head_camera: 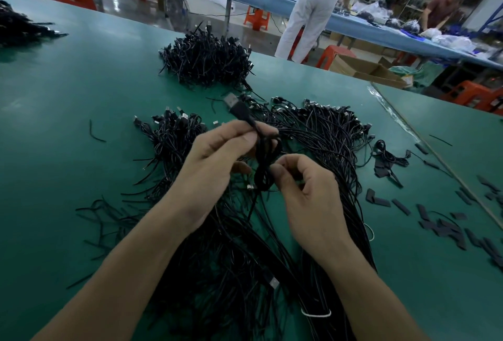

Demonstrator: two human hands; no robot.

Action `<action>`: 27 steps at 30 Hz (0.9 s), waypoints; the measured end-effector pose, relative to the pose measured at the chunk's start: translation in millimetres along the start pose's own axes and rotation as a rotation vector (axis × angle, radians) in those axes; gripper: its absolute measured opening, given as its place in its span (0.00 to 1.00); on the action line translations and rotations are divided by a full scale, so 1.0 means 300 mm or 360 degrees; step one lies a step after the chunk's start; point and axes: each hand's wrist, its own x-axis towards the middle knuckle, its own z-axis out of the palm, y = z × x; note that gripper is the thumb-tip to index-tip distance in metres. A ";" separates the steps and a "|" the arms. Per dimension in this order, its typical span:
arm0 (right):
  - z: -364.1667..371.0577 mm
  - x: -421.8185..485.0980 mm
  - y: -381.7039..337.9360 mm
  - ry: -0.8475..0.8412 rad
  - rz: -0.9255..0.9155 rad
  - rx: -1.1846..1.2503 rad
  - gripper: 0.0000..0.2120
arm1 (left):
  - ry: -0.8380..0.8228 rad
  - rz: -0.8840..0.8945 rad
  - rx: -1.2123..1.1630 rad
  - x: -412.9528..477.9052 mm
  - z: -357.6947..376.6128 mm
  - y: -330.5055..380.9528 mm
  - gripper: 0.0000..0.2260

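Observation:
A black USB cable folded into a small coil hangs between my two hands above the green table. My left hand pinches the coil near its top, just below the USB plug, which sticks up and to the left. My right hand pinches the coil's lower part with thumb and forefinger, its other fingers curled. A second small metal plug shows at the coil's bottom.
Loose black cables spread under and behind my hands, with a bundled pile further back and another pile to the left. Short black ties lie scattered on the right. Two people work at a far blue table.

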 end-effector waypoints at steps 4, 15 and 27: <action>-0.011 0.014 0.022 0.0065 0.0068 -0.0047 0.08 | -0.0126 0.0119 0.0217 -0.016 0.023 0.008 0.12; -0.027 0.020 -0.012 0.0213 -0.0049 0.0080 0.07 | -0.0011 0.0054 0.0776 -0.020 0.027 -0.048 0.06; 0.006 -0.004 -0.049 0.0216 -0.0343 -0.0113 0.05 | 0.0066 -0.0300 0.0174 -0.016 0.031 -0.027 0.08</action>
